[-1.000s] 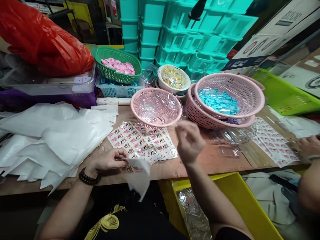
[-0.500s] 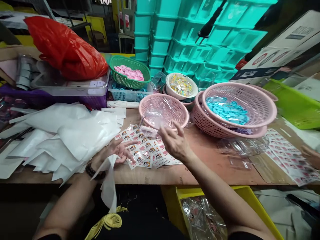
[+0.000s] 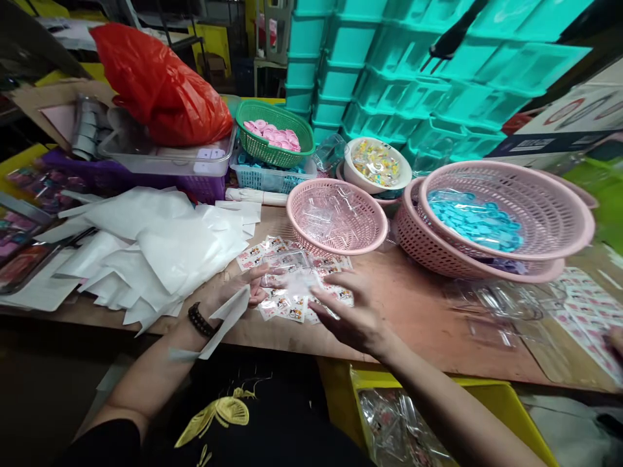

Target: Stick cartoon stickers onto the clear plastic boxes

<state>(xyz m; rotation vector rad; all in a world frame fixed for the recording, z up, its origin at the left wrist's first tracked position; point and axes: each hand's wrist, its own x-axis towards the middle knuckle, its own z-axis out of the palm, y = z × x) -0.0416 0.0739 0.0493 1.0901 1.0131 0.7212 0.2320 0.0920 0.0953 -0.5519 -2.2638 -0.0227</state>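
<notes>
nearest the camera, a yellow bin (image 3: 491, 405) sits below the table edge under the right forearm, with crumpled clear plastic (image 3: 394, 421) inside it. the right hand (image 3: 353, 311) lies low over the wooden table (image 3: 423, 311), fingers spread apart and loosely extended, its fingertips on or just above a small clear plastic piece (image 3: 292, 275) that rests on the sticker sheets (image 3: 292, 301); blur hides whether it grips the piece. the left hand (image 3: 238, 292), wearing a dark bead bracelet (image 3: 199, 320) at the wrist, sits just left of the right hand, fingers partly curled and resting at the left edge of the same sheets. a strip of white backing paper (image 3: 224, 318) hangs by its wrist; whether the fingers pinch it cannot be told.

left of the left hand lies a loose pile of white paper sheets (image 3: 146, 246). just beyond both hands stands a small pink basket (image 3: 337, 217) holding clear plastic pieces. to the right of it, beyond the right hand, two stacked large pink baskets (image 3: 491, 224) hold blue pieces (image 3: 474, 220). farther back are a white bowl (image 3: 377, 165) of coloured sweets, a green basket (image 3: 275, 133) of pink pieces, a red plastic bag (image 3: 160, 84) on a clear tray, and stacked teal crates (image 3: 389, 71) behind everything.
</notes>
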